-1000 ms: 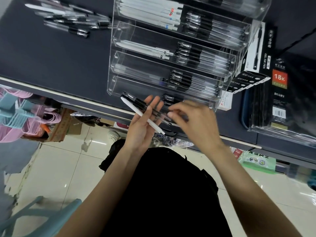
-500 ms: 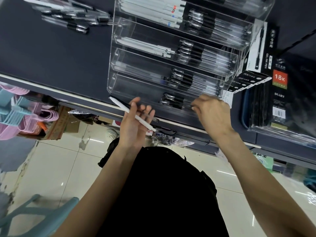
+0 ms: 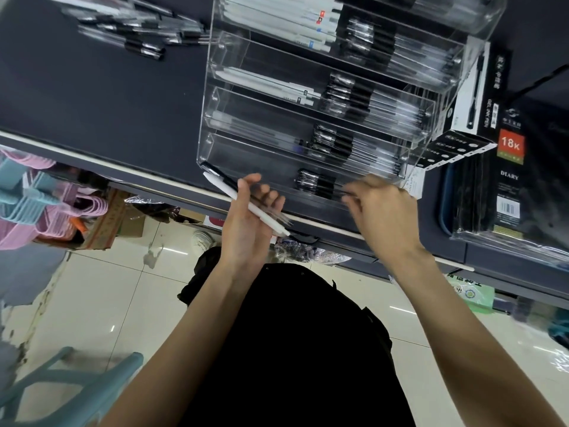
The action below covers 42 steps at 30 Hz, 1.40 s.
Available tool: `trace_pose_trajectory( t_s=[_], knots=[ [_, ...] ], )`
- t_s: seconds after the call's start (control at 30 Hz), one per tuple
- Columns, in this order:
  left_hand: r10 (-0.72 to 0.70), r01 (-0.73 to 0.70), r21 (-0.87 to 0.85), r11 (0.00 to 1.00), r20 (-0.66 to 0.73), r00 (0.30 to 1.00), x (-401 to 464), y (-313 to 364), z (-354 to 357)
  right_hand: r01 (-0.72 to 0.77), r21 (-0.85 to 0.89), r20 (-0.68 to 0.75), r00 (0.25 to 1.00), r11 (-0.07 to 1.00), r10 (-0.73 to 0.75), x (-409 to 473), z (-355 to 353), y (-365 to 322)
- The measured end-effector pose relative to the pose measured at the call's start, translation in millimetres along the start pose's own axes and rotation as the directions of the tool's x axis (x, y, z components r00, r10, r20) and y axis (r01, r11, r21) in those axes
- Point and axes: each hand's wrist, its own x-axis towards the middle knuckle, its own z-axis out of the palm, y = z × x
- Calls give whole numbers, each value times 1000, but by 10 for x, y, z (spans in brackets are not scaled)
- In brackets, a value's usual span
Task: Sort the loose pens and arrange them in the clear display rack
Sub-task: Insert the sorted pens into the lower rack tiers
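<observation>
Hands work at the front edge of a dark grey shelf top [image 3: 92, 97]. Left hand [image 3: 251, 223] lies palm up, fingers curled loosely round a small bundle: one white-barrelled pen [image 3: 246, 208] and a black-capped clear pen [image 3: 217, 174] beside it, both slanting across the palm. Right hand [image 3: 383, 211] is at the lowest tier of the clear acrylic stepped display rack [image 3: 212, 124], fingertips drawn narrowly together; blur prevents telling whether they pinch a pen. Rack tiers hold white pens left, black-capped clear pens right. Loose pens in a heap [image 3: 138, 29] lie on the shelf, left of the rack. Boxed gel pens [image 3: 474, 87] stand just right of it.
</observation>
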Motion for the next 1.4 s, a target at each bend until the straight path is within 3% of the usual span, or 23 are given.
trace_pose_trajectory(
  t_s=[0.07, 0.1, 0.23, 0.33, 0.43, 0.6, 0.8, 1.0, 1.07, 1.17, 1.3, 1.4],
  knots=[
    [59, -68, 217, 974, 48, 997, -47, -47, 62, 30, 425, -11, 1000, 905, -28, -79, -119, -222],
    [79, -101, 299, 949, 83, 993, -75, -80, 94, 27, 558, 14, 999, 829, -41, -109, -146, -334],
    [87, -174, 456, 873, 205, 975, -195, -115, 223, -63, 717, 55, 998, 694, 34, -166, -68, -472],
    [89, -182, 651, 736, 174, 981, -211, -64, 215, -76, 632, -58, 988, 771, 145, -182, -23, -246],
    [76, -111, 593, 798, 84, 994, -176, 15, 125, -54, 362, -176, 976, 931, 125, -154, 13, 62],
    [89, -28, 446, 895, -117, 989, -70, 84, -28, 59, 116, 59, 996, 992, -66, 1, 47, 268],
    [245, -144, 574, 806, -103, 964, -20, 197, -195, 79, -7, 189, 979, 997, -76, 160, 41, 345],
    [249, -166, 527, 833, -89, 964, -16, 235, -185, 77, -76, 235, 970, 994, -57, 144, 41, 298],
    [240, -167, 534, 829, -69, 968, -30, 251, -123, 82, -44, 124, 989, 996, -76, 87, -19, 241],
    [240, -191, 574, 797, -10, 971, -22, 296, 4, 136, 307, -91, 989, 942, -113, 35, -250, -73],
    [270, -277, 604, 747, 105, 957, 22, 423, 259, 183, 478, -17, 980, 859, -199, 202, -365, -441],
    [345, -372, 615, 695, 168, 923, 124, 640, 428, 144, 537, -63, 989, 831, -130, 456, -463, -458]
  ],
)
